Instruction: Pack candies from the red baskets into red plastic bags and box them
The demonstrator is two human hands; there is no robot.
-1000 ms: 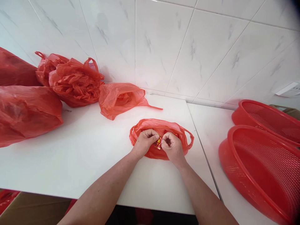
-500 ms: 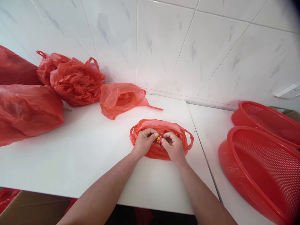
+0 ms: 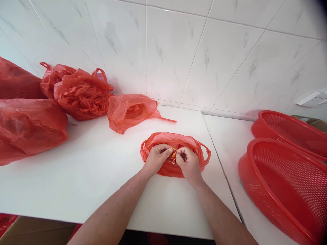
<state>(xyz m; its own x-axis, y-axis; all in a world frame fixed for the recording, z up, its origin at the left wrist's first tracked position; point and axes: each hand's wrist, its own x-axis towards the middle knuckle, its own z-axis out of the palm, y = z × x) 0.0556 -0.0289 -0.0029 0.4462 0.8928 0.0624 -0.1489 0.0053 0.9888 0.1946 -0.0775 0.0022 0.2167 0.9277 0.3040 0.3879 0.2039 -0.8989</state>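
Over the mouth of an open red plastic bag (image 3: 168,173), both hands pinch a small red packet with gold print (image 3: 173,158). My left hand (image 3: 157,159) has thumb and fingers closed on its upper left edge. My right hand (image 3: 189,163) pinches the upper right edge, close beside the left fingertips. The packet's golden top edge shows between the fingers, while its sides are partly hidden by them. More red and gold pieces show in the bag behind my right hand, too covered to make out.
Another red plastic bag (image 3: 133,112) lies crumpled by the tiled wall. Further left are a bunched heap of red bags (image 3: 83,92) and a large full one (image 3: 30,129). Two red perforated baskets (image 3: 258,177) stand on the right, past a seam in the white tabletop (image 3: 102,177).
The packet has tilted in my fingers, and its golden top edge now shows between my fingertips. The camera view has shifted slightly; the bags and baskets stay put.
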